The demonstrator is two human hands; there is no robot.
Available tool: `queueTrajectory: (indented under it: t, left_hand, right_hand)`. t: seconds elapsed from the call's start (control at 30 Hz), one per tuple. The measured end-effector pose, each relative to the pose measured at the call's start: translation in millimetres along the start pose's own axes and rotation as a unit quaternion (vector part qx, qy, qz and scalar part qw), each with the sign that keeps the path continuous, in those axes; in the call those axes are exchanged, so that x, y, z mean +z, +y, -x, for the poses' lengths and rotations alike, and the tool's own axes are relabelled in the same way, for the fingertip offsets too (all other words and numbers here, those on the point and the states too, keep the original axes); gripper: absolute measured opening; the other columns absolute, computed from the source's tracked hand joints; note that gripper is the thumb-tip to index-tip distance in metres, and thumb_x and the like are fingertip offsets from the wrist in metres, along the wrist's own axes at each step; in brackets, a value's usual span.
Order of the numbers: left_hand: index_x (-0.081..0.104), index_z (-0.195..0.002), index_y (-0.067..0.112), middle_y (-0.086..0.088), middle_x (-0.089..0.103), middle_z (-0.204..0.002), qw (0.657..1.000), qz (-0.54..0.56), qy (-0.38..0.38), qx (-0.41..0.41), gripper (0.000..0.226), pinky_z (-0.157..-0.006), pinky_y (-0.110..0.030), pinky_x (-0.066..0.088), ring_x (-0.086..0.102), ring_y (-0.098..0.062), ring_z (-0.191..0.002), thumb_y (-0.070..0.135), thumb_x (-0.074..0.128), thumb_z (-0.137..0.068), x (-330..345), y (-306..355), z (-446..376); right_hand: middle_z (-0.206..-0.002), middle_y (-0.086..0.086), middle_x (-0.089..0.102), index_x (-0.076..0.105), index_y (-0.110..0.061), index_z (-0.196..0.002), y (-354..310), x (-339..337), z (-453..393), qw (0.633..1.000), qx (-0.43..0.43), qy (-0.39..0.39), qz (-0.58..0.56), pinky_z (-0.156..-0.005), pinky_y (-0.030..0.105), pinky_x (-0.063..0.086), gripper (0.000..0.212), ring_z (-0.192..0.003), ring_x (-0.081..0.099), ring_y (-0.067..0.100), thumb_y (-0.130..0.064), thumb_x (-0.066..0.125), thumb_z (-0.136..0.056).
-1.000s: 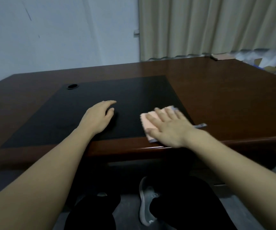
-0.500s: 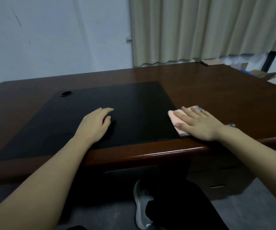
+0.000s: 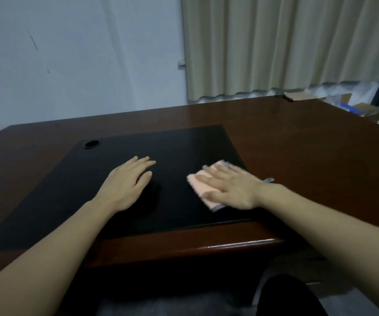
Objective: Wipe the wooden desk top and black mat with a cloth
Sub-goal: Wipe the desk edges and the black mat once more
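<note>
A dark brown wooden desk top [image 3: 309, 156] carries a large black mat [image 3: 106, 179] in its middle. A folded pink cloth [image 3: 198, 184] with a grey edge lies on the mat near its right border. My right hand [image 3: 231, 187] presses flat on the cloth with straight, spread fingers. My left hand [image 3: 127, 179] rests flat on the mat to the left of the cloth, fingers straight, holding nothing.
A round black cable hole [image 3: 91, 144] sits at the mat's far left corner. A small brown pad [image 3: 295, 96] lies at the desk's far right edge, with cardboard boxes [image 3: 366, 110] beyond. A wall and beige curtain [image 3: 286, 46] stand behind. The desk's front edge [image 3: 229, 247] is close to me.
My right hand has slid the cloth leftward from the mat's right border onto the mat. The left hand has stayed put on the mat. The camera tilted upward.
</note>
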State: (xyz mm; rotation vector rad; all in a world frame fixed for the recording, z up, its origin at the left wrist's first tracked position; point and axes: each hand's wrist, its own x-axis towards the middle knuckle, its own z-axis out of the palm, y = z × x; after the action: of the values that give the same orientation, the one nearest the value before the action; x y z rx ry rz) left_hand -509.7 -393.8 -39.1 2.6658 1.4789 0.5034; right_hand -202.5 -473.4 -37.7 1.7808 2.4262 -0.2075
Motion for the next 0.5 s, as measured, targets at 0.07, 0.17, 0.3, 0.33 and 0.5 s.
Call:
queueTrajectory:
  t: [0.07,0.17,0.3,0.33,0.5]
  left_hand:
    - [0.042,-0.151,0.031,0.008,0.034,-0.161,0.999,0.026,0.010,-0.029,0.048,-0.123,-0.042,0.021,0.019,-0.015,-0.153,0.046,0.029,-0.107,-2,-2,-12]
    - [0.041,-0.152,0.031,0.007,0.032,-0.162,0.999,0.015,-0.020,-0.027,0.050,-0.123,-0.040,0.021,0.019,-0.016,-0.153,0.046,0.028,-0.106,6,8,-23]
    - [0.039,-0.153,0.030,0.008,0.032,-0.162,0.999,0.010,-0.044,-0.012,0.049,-0.123,-0.041,0.021,0.018,-0.015,-0.153,0.045,0.029,-0.107,20,16,-25]
    - [0.039,-0.153,0.031,0.008,0.031,-0.162,0.999,0.020,-0.040,-0.017,0.049,-0.123,-0.041,0.021,0.018,-0.015,-0.153,0.045,0.029,-0.107,22,15,-26]
    - [0.034,-0.155,0.031,0.009,0.030,-0.162,0.997,0.063,-0.012,-0.031,0.050,-0.123,-0.034,0.018,0.018,-0.012,-0.152,0.042,0.032,-0.107,25,14,-25]
  right_hand:
    - [-0.170,-0.002,-0.009,-0.003,-0.040,-0.160,44,-5,-9,0.997,0.072,0.002,-0.012,-0.125,0.041,-0.003,0.067,-0.156,-0.008,0.023,-0.066,0.019,-0.102]
    - [-0.170,-0.001,-0.009,-0.004,-0.040,-0.160,94,-12,-33,0.986,0.162,-0.010,-0.032,-0.125,0.048,-0.001,0.067,-0.156,-0.007,0.025,-0.067,0.016,-0.102]
    - [-0.170,-0.001,-0.012,-0.005,-0.039,-0.161,76,-18,-76,0.982,0.187,-0.010,-0.016,-0.124,0.052,-0.004,0.068,-0.156,-0.010,0.029,-0.066,0.014,-0.102]
    - [-0.170,0.000,-0.013,-0.006,-0.037,-0.161,56,-17,-84,0.986,0.164,-0.009,0.004,-0.124,0.052,-0.005,0.068,-0.156,-0.011,0.031,-0.065,0.013,-0.102]
    - [-0.169,-0.003,-0.016,-0.009,-0.040,-0.160,-34,-1,-49,0.998,-0.046,-0.006,0.043,-0.125,0.048,-0.008,0.067,-0.155,-0.015,0.022,-0.066,0.013,-0.102]
